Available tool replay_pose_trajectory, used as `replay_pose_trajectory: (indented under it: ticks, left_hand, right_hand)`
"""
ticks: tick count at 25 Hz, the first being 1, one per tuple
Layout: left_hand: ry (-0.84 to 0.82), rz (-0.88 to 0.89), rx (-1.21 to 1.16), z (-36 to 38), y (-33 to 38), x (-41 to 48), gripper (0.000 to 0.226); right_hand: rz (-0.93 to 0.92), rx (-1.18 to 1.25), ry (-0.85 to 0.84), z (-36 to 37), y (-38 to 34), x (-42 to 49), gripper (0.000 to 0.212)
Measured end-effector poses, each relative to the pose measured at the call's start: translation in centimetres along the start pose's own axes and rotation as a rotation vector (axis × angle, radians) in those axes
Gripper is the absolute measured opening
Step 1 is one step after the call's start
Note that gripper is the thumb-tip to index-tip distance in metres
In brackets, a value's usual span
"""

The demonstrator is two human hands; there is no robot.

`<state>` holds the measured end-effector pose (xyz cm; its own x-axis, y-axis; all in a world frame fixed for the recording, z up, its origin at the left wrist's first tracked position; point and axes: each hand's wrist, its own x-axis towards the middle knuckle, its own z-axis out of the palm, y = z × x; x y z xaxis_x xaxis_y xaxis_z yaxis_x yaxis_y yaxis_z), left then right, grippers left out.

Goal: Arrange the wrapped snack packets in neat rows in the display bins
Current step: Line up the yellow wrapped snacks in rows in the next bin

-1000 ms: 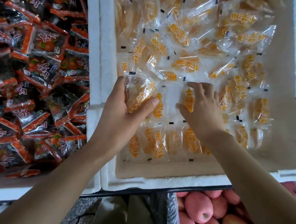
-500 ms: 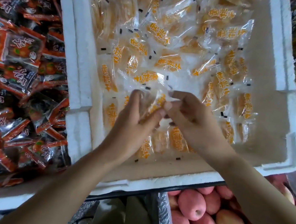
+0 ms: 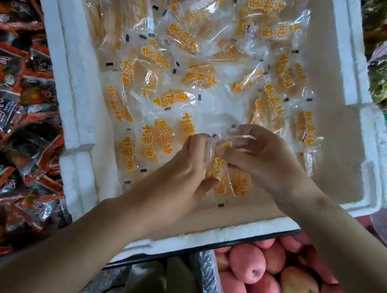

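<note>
Head camera: the two hands meet in the lower middle of the frame, inside the white foam bin (image 3: 200,235), both clamped on one snack packet (image 3: 218,168). The left hand (image 3: 184,169) curls fingers and thumb round its nearer end. The right hand (image 3: 267,161) pinches the crinkled film at its farther edge. The packet hangs just above the loose packets (image 3: 153,146) on the bin floor, apart from the bin walls.

It looks very light, with thin, glossy film that probably slides between fingers and against its neighbours. The sealed ends are floppy and would let it swing. The filled middle seems the surer place to hold when laying it flat. The piece inside looks soft rather than brittle, so gentle pressure should do no harm, though hard squeezing could burst a seam.

The wrapper is clear, printed with bold orange characters outlined in white, with small black marks near the edges. A pale yellow-orange slab shows through.

Red-and-black packets (image 3: 9,97) fill the left of the frame, and apples (image 3: 268,279) the lower right.
</note>
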<state>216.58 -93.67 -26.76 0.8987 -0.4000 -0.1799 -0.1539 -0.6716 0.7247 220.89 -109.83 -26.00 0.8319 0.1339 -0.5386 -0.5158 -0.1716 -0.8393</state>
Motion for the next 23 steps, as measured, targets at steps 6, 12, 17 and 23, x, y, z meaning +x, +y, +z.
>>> replay_pose_trajectory:
  ticks: [6,12,17,23]
  left_hand:
    - [0.091,-0.091,0.202,-1.8,-2.5,1.8,0.02]
    - [-0.061,-0.036,0.383,-1.0,-3.8,1.7,0.028]
    - [-0.033,-0.143,0.305,-1.4,-3.3,1.7,0.026]
    - [0.014,0.159,0.483,-0.9,-3.3,2.0,0.036]
  right_hand:
    - [-0.262,-0.481,0.23,-0.1,-0.1,5.9,0.028]
    - [-0.312,-0.684,0.095,1.9,0.8,7.7,0.051]
    - [-0.544,-0.867,0.076,1.4,1.8,6.6,0.027]
    - [-0.707,-1.199,0.022,-3.2,2.8,3.4,0.05]
